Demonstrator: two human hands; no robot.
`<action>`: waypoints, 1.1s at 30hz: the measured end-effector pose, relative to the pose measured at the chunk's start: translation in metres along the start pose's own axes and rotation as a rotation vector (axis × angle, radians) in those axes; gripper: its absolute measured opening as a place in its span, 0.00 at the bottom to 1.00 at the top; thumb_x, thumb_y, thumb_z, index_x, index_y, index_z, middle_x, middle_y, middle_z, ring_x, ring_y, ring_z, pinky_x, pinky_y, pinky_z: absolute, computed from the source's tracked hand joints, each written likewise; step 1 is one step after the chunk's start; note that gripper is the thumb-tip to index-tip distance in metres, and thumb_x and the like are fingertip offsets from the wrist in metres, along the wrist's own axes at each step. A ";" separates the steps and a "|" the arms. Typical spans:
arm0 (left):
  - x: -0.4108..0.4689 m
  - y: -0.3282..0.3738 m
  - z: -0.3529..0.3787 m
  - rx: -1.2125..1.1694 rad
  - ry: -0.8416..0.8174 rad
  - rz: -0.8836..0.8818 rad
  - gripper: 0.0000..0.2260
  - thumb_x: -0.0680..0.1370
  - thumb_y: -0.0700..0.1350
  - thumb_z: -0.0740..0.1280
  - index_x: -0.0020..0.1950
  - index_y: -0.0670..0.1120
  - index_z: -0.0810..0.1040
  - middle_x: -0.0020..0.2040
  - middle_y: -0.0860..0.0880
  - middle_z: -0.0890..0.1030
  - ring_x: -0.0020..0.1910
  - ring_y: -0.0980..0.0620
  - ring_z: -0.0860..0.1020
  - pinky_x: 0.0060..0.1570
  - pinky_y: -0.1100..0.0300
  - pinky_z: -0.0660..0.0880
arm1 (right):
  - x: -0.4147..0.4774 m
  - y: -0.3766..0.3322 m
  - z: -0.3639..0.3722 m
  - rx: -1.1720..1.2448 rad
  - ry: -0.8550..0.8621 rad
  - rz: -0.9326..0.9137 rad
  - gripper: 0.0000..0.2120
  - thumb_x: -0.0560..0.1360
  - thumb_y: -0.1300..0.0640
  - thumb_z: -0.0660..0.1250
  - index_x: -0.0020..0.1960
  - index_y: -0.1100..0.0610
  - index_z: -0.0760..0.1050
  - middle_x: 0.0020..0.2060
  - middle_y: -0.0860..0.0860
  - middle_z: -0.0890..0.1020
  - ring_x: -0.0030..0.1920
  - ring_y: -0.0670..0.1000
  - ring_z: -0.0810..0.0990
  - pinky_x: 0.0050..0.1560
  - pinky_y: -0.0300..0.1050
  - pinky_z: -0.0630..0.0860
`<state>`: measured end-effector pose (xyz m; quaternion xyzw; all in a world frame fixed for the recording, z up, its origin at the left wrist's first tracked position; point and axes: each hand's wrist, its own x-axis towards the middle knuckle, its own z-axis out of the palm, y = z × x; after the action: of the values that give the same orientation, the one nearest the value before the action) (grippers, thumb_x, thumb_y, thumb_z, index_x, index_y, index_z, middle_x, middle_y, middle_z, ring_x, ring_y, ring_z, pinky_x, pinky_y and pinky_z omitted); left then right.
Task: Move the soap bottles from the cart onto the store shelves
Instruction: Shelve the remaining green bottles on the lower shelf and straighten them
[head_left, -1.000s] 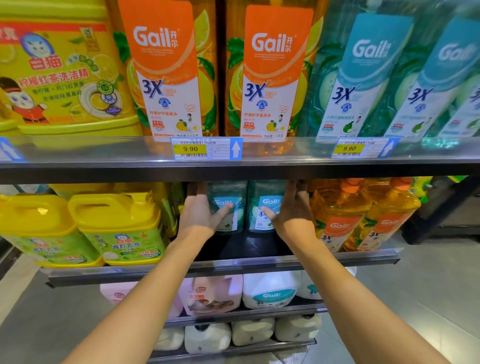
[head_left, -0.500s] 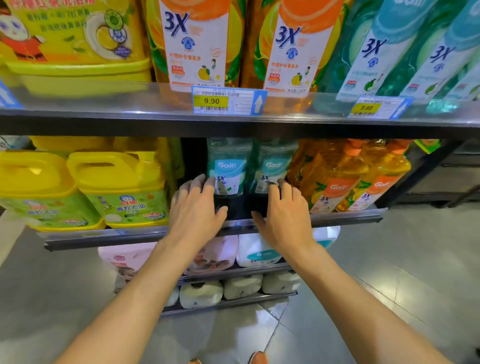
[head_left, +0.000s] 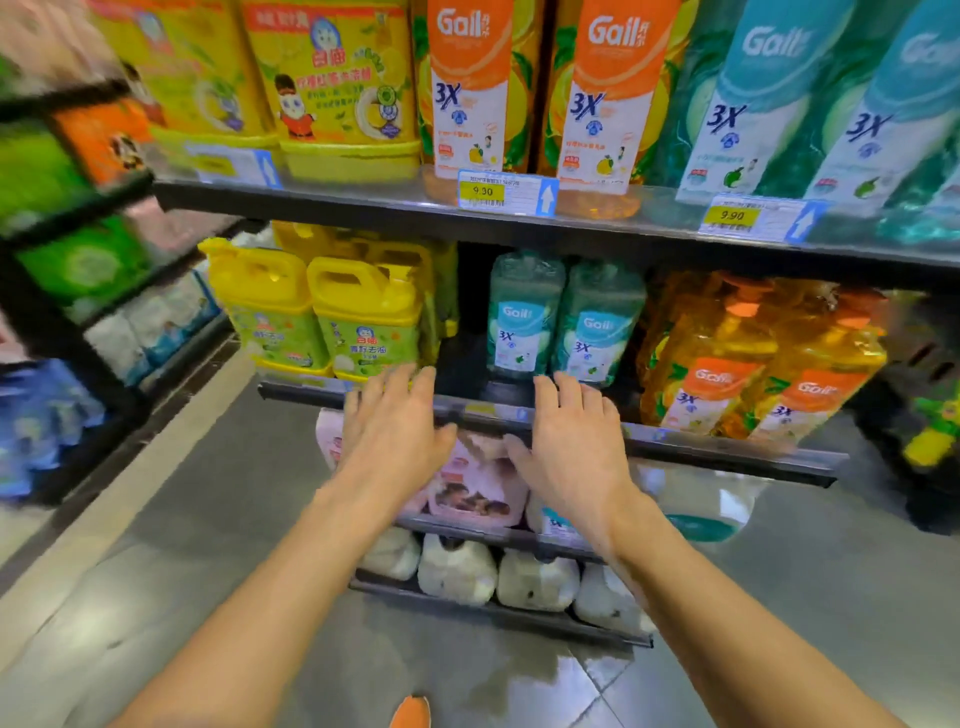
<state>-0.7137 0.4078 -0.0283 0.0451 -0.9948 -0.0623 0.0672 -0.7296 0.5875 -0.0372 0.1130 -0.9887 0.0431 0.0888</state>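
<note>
Two green Gail soap bottles (head_left: 524, 317) (head_left: 597, 325) stand side by side at the back of the middle shelf (head_left: 727, 452). My left hand (head_left: 392, 431) and my right hand (head_left: 576, 447) hover in front of that shelf's edge, fingers spread, holding nothing and clear of the bottles. Orange Gail bottles (head_left: 727, 364) stand to the right of the green pair, yellow jugs (head_left: 363, 317) to the left. No cart shows in this view.
The upper shelf (head_left: 363, 202) carries tall orange and teal Gail bottles and yellow jugs, with price tags (head_left: 506, 192) on its edge. Pink and white jugs (head_left: 478, 488) fill the lower shelves. A second rack (head_left: 78, 260) stands at left across the grey floor.
Both hands have drawn back out of the middle shelf, away from the two green bottles, which stay in place. The view has swung left and back.
</note>
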 end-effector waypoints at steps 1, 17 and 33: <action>-0.015 0.001 -0.006 0.009 0.012 -0.030 0.34 0.79 0.58 0.67 0.81 0.47 0.63 0.80 0.47 0.66 0.78 0.42 0.64 0.76 0.45 0.63 | -0.008 -0.001 -0.003 0.009 0.007 -0.036 0.37 0.76 0.38 0.67 0.75 0.60 0.66 0.71 0.60 0.72 0.69 0.65 0.72 0.70 0.62 0.69; -0.301 -0.104 -0.095 0.198 0.070 -0.690 0.29 0.80 0.61 0.64 0.78 0.50 0.66 0.77 0.49 0.70 0.75 0.43 0.68 0.73 0.45 0.67 | -0.147 -0.180 -0.044 0.126 -0.047 -0.714 0.32 0.78 0.40 0.64 0.74 0.59 0.65 0.68 0.57 0.72 0.67 0.63 0.72 0.67 0.60 0.68; -0.662 -0.255 -0.111 0.084 0.020 -1.253 0.31 0.81 0.62 0.61 0.81 0.50 0.61 0.79 0.49 0.67 0.76 0.45 0.66 0.77 0.45 0.63 | -0.419 -0.443 -0.049 0.132 -0.224 -1.154 0.30 0.79 0.41 0.62 0.75 0.57 0.64 0.69 0.57 0.71 0.69 0.61 0.71 0.70 0.59 0.67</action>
<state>-0.0244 0.2081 -0.0369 0.6227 -0.7805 -0.0503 0.0255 -0.2180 0.2532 -0.0382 0.6417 -0.7659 0.0370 -0.0141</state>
